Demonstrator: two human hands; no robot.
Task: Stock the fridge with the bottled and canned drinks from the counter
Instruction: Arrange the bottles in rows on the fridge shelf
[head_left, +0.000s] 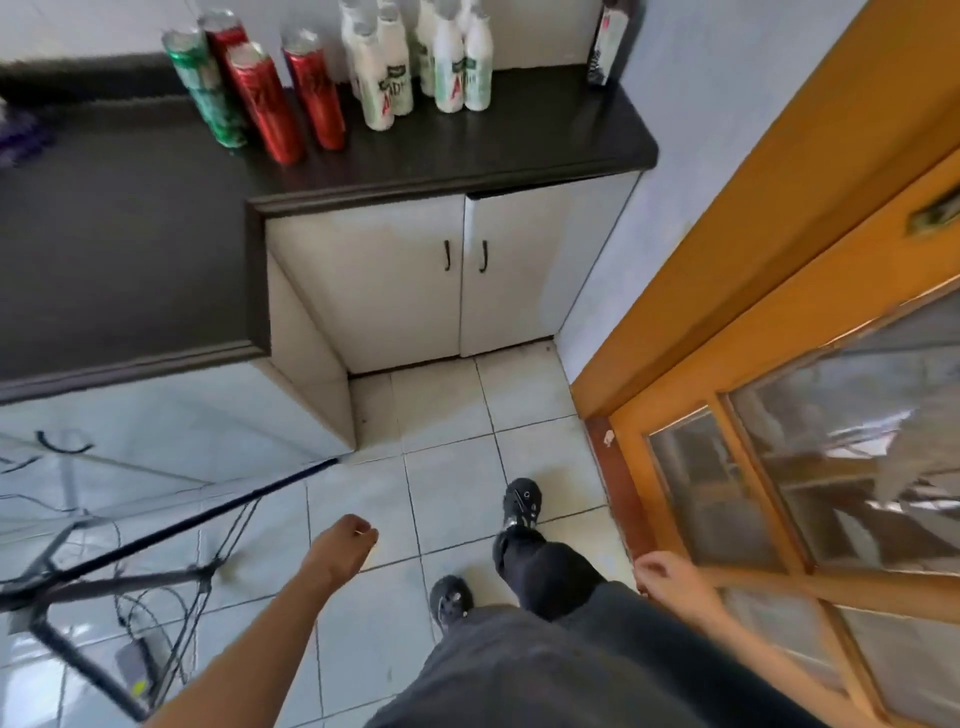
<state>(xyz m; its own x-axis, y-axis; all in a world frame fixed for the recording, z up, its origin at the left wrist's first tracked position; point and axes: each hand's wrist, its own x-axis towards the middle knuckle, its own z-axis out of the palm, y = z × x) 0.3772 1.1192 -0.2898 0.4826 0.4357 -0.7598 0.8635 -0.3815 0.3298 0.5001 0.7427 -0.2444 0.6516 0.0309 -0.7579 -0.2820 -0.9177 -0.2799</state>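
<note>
Down low, left hand (343, 543): fingers loosely curled with nothing in them, hanging above the tiled floor (447, 415).
Right hand (670, 577): fingers also loosely curled and empty; whether they touch the door cannot be told.
Shoes (522, 501): two dark ones between the fingers of both hands, one set ahead of the other.
Stand (104, 571): dark legs and trailing cables, left of the left fingers.
Door (769, 291): orange wood with glass panes, just right of the right fingers.
Cupboard (395, 280): two pale doors with dark handles, ahead of the fingers, under the counter.
Counter (457, 150): dark top, well beyond both hands' fingers.
Green can (205, 85): upright on the counter, far ahead of the left fingers.
Red cans (265, 104): three, upright, bunched beside the green can.
Bottles (379, 73): white, upright, clustered just right of the cans, well out of the fingers' reach.
Carton (605, 41): dark, at the counter's far right corner, apart from the bottles.
</note>
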